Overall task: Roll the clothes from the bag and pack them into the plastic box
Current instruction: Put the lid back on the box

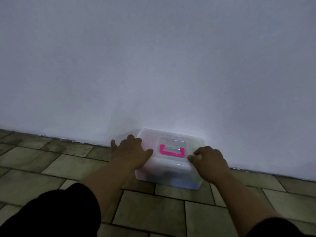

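Note:
A clear plastic box with its lid on stands on the tiled floor against the white wall. A pink handle lies flat on the lid. Dark and blue cloth shows dimly through the front wall. My left hand lies flat on the lid's left edge, fingers spread. My right hand rests on the lid's right corner with its fingers curled over the edge. No bag is in view.
A white wall rises right behind the box. Olive-brown floor tiles spread to the left, right and front. My dark sleeves fill the two lower corners of the view.

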{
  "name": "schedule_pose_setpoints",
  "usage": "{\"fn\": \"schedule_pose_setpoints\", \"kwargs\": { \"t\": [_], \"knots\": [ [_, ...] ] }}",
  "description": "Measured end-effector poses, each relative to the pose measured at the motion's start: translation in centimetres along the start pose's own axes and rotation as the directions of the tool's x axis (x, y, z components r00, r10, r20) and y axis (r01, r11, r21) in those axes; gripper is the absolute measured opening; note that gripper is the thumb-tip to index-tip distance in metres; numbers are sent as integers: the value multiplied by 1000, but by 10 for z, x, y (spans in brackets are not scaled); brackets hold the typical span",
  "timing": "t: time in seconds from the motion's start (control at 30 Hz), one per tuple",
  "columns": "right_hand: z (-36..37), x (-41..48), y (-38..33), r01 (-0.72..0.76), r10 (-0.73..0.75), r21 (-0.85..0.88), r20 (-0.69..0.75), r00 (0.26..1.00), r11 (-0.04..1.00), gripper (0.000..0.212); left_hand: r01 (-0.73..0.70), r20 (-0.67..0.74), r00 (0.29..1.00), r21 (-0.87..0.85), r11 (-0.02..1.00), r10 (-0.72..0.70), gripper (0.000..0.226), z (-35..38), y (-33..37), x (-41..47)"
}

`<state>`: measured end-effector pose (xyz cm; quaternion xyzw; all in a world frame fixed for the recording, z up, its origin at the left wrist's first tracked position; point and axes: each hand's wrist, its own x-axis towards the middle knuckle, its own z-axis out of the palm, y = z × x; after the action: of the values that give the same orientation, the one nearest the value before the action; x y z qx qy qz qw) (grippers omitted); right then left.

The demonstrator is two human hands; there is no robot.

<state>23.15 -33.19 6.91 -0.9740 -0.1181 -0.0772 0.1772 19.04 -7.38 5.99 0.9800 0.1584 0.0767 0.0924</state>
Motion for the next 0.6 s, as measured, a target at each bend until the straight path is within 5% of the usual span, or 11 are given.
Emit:
{"fn": "schedule_pose_setpoints", "kwargs": {
  "t": [0.13, 0.3, 0.5, 0.6],
  "knots": [
    [-14, 18, 3, -184, 187, 80, -37, 982, 980, 40, 118, 42, 993, -73, 990, -115, 68, -13, 2, 21],
    [-2, 31, 0, -483, 483, 106, 31, 875, 869, 53, 382, 244, 917, -306, 872, -316, 73, -8, 12, 40],
    [13, 39, 1, -634, 622, 233, 133, 772, 737, 59, 420, 231, 906, -377, 825, -356, 75, 9, 12, 42],
    [13, 40, 2, -617, 597, 308, 170, 784, 724, 57, 426, 183, 905, -366, 827, -385, 71, 7, 14, 40]
  ]
}}
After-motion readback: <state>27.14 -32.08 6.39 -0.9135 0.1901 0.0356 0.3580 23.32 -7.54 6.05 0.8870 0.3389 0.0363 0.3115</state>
